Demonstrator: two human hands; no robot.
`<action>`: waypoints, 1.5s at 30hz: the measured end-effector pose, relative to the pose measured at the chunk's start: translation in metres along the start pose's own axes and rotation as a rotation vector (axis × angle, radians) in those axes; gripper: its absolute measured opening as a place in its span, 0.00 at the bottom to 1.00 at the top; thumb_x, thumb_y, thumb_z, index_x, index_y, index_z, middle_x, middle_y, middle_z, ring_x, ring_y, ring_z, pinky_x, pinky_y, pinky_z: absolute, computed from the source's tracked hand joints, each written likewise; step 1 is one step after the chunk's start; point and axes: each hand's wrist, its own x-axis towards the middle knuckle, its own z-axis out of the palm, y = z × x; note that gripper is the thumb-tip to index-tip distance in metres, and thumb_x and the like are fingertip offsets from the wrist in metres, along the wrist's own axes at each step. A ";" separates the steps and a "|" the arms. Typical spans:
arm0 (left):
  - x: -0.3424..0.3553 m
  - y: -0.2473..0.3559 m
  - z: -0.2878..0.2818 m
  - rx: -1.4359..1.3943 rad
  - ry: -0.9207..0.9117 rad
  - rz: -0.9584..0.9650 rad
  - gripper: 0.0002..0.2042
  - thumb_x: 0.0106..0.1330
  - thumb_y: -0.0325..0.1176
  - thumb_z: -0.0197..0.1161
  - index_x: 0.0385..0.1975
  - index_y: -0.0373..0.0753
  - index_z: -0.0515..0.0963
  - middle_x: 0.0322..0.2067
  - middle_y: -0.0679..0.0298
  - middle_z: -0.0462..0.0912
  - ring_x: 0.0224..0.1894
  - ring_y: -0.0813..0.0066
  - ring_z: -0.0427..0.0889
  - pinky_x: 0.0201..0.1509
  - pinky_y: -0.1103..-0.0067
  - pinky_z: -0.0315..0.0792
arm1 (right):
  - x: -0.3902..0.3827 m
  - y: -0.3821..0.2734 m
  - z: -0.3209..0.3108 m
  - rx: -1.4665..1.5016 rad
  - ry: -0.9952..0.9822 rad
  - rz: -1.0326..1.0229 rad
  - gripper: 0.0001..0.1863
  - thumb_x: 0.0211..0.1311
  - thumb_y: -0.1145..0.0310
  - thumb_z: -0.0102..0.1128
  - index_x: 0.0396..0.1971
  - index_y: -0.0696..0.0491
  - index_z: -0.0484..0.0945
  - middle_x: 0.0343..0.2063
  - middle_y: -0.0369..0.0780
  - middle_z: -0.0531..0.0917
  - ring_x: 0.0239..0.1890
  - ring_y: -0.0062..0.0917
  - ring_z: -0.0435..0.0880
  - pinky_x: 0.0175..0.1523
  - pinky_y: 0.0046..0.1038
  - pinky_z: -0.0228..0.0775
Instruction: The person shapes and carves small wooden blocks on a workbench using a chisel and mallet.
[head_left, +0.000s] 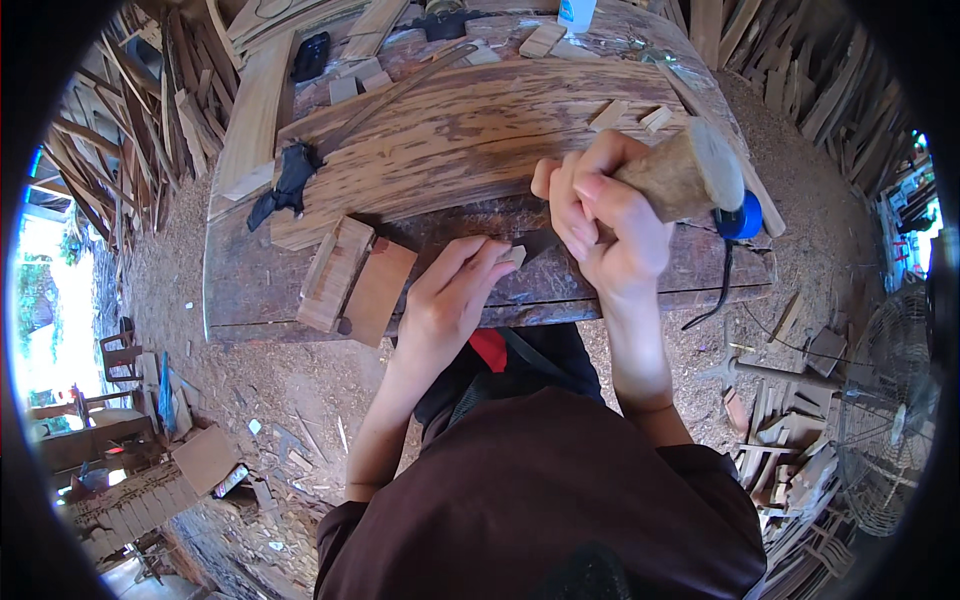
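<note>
My left hand (447,297) pinches a small pale piece of wood (514,256) between thumb and fingers, just above the near edge of the workbench (260,318). My right hand (618,215) is closed round the thick, round wooden handle (690,172) of a bladed tool. A dark blade (540,243) shows below the right fingers, close beside the small piece; whether they touch I cannot tell. Left of my left hand lie a wooden block (337,272) and a flat brown rectangular piece (381,285) leaning against it.
A broad plank (450,130) spans the bench, carrying a long narrow blade (405,90) with a black-wrapped end (287,185) and wood offcuts (609,115). Right is a blue round object (740,217) with a black strap. A bottle (577,14) stands far back. A fan (885,420) stands right.
</note>
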 end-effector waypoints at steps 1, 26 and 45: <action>-0.002 0.002 0.000 -0.028 0.012 -0.050 0.11 0.56 0.21 0.68 0.39 0.31 0.80 0.36 0.58 0.79 0.35 0.65 0.82 0.38 0.74 0.76 | 0.000 0.001 -0.004 0.036 -0.043 -0.030 0.10 0.56 0.69 0.48 0.18 0.48 0.61 0.09 0.32 0.65 0.09 0.16 0.56 0.42 0.30 0.61; -0.004 -0.003 0.002 0.001 0.028 -0.061 0.11 0.55 0.21 0.68 0.38 0.31 0.80 0.35 0.60 0.80 0.36 0.68 0.82 0.39 0.77 0.76 | -0.008 -0.019 -0.008 0.014 -0.067 -0.172 0.11 0.56 0.66 0.45 0.16 0.48 0.59 0.08 0.32 0.62 0.08 0.15 0.54 0.41 0.32 0.57; -0.003 0.002 -0.002 -0.020 0.016 -0.097 0.10 0.56 0.21 0.68 0.38 0.30 0.81 0.36 0.58 0.80 0.37 0.67 0.82 0.40 0.77 0.76 | -0.007 -0.010 -0.003 0.023 -0.076 -0.127 0.11 0.57 0.67 0.48 0.17 0.48 0.60 0.09 0.33 0.64 0.10 0.15 0.57 0.41 0.29 0.58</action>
